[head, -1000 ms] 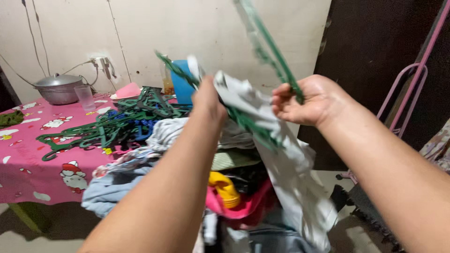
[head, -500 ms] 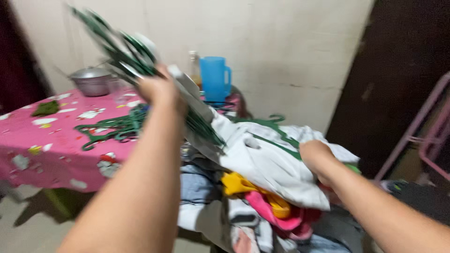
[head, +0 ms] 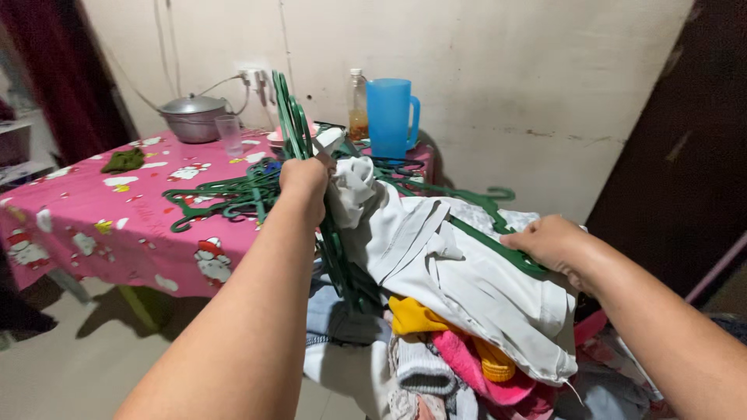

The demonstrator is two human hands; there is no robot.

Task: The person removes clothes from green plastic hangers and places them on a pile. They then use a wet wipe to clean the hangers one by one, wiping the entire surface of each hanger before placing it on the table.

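Observation:
My left hand [head: 305,180] is closed around a bunch of green plastic hangers [head: 292,124] that stand upright, with a corner of a white garment [head: 436,264] caught against them. That white garment lies draped over a heap of clothes [head: 451,358]. My right hand [head: 551,243] presses down on a green hanger [head: 498,245] lying across the garment's far side.
A table with a pink patterned cloth [head: 85,225] stands at the left, carrying a pile of green hangers [head: 226,198], a metal pot [head: 193,118], a glass [head: 229,134], a blue jug [head: 391,117] and a bottle [head: 357,113]. A dark door [head: 677,140] is at the right.
My left hand has brought the bunch of hangers from tilted high at the left to upright in front of me. My right hand came down from mid-air onto the white garment on the heap.

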